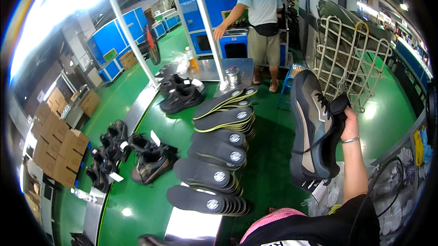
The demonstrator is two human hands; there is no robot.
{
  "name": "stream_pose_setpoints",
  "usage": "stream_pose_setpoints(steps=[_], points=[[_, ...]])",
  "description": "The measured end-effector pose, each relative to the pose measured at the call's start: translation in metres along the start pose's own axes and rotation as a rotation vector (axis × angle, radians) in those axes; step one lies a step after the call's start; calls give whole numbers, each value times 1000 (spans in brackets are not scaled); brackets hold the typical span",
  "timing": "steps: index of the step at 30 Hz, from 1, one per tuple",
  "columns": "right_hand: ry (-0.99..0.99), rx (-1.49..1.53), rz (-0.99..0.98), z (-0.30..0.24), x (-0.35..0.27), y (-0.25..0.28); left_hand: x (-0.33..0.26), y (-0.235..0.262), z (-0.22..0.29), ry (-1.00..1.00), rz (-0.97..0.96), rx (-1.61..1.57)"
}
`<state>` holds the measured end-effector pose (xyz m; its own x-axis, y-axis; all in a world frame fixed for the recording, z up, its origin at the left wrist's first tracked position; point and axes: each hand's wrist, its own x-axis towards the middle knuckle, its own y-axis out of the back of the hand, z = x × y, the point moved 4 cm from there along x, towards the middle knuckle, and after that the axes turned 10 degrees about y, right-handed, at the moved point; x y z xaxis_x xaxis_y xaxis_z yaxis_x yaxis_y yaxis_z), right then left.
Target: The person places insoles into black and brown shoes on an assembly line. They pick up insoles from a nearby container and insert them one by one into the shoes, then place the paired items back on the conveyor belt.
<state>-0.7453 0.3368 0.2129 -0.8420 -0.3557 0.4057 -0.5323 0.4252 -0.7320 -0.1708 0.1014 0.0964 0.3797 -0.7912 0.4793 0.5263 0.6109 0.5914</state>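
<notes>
My right hand (350, 125) is closed around the dark tongue and collar of a grey, beige and black lace-up shoe (315, 123). The shoe hangs toe upward at my right, its black sole facing left, and a paper tag (315, 192) dangles below its heel. No part of my left hand shows. Left of the shoe, several stacks of black insoles (207, 173) with round white heel marks lie in a row. Some in the far stacks (223, 118) have yellow-green edges.
Dark shoes with tags (153, 161) stand on the green conveyor (132, 209) to the left. More black shoes (180, 97), a metal canister (233, 76) and an orange bottle (191, 59) stand farther away. A person (264, 13) stands by blue machines. At right are a wire rack (349, 49) and plastic-wrapped goods (392, 191).
</notes>
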Motion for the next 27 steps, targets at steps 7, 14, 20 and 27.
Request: stream_pose_setpoints(steps=[7,14,20,27], points=[[7,-186,170,-31,52,77,-25,-70,129,41,-310,-190],[-89,-214,123,-2,110,119,-32,-128,217,191,-624,-365],[-162,-241,171,22,172,137,-27,-190,269,405,-852,-499],[-233,-339,-18,69,285,163,-11,-299,374,512,-1118,-627]])
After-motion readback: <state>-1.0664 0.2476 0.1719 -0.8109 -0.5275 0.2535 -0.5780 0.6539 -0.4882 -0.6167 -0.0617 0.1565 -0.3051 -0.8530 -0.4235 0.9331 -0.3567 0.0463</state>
